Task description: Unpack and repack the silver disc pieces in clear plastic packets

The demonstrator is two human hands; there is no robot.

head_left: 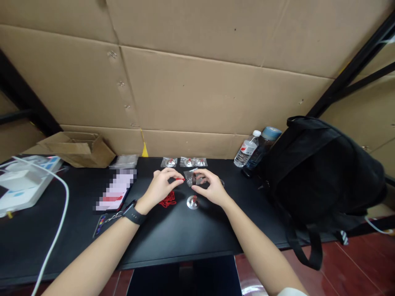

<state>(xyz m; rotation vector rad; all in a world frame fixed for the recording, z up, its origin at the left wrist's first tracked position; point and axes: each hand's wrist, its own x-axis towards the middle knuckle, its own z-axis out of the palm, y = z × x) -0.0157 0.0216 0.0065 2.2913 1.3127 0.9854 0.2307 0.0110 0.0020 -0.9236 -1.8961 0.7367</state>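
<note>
Above the middle of the black table, my left hand (163,183) is closed in a pinch, with a bit of red cord showing at its fingertips. Facing it, my right hand (211,186) curls around a small clear plastic bag (189,177); something dark and rounded shows between thumb and fingers, too small to make out. A heap of red cords (168,200) lies below my left hand. Between the hands and nearer to me rests a shiny silver disc (193,202) with a red mark. Several similar discs in clear bags (169,162) lie along the back.
To the left are a phone (115,191), a chain keyring (106,221), a brown paper bag (82,150), a stack of clear bags (125,161) and a white power strip (29,191) with a cable. Two bottles (247,149) and a black backpack (321,176) stand right. Cardboard (191,94) walls the back.
</note>
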